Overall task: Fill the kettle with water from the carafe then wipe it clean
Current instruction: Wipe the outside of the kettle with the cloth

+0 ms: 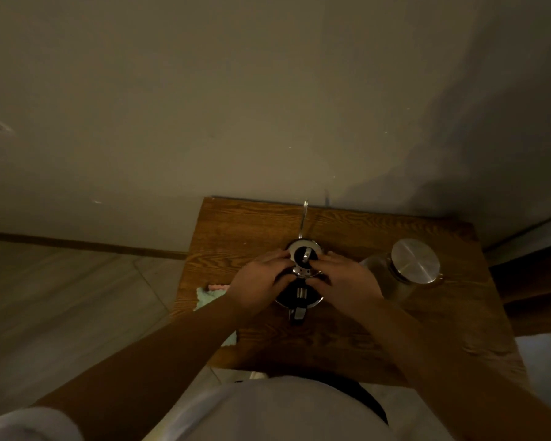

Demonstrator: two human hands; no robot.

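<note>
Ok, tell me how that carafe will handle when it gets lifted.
The carafe looks like clear glass, so probably fragile and slippery if wet. It seems to hold water, so likely heavy for its size. Tall with a broad metal lid, it could tip if nudged near the top, and it stands close to the right hand.

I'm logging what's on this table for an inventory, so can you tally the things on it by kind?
Kettle: 1
Carafe: 1
Cloths: 2, a green one with a pink one at its far edge, both partly hidden by the left arm
Total: 4 things on the table. Both hands, left and right, are on the kettle.
</note>
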